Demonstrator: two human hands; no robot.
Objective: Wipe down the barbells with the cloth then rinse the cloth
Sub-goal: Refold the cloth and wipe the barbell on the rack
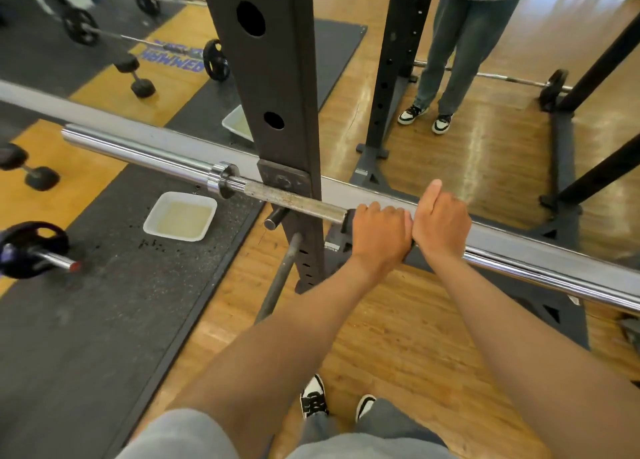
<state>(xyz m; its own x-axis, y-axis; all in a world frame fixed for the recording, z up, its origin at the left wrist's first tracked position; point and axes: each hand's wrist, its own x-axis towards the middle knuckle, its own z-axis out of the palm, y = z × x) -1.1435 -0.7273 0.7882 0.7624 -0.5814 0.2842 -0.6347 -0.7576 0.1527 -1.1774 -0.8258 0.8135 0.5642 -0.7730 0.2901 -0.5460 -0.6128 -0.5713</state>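
Chrome gleams along the barbell (166, 154) racked across a black squat rack upright (277, 112), where a person grips the shaft with both hands just to the right of the post. The left hand (379, 235) wraps over the bar with its fingers (375, 213) curled round a dark cloth (347, 220), of which only a small edge shows past the knuckles, pressed against the worn, dull part of the shaft. The right hand (441, 221) sits touching the left, clenched round the bar with the thumb raised; whether any cloth lies under it cannot be told. Below on the black rubber mat (86, 303) stands a white tray (180, 218) of cloudy liquid, well apart from the hands, with a loaded bar end (33, 251) and a dumbbell (29, 169) farther left. A mirror behind the rack reflects the person's jeans and sneakers on the wooden floor (398, 348).
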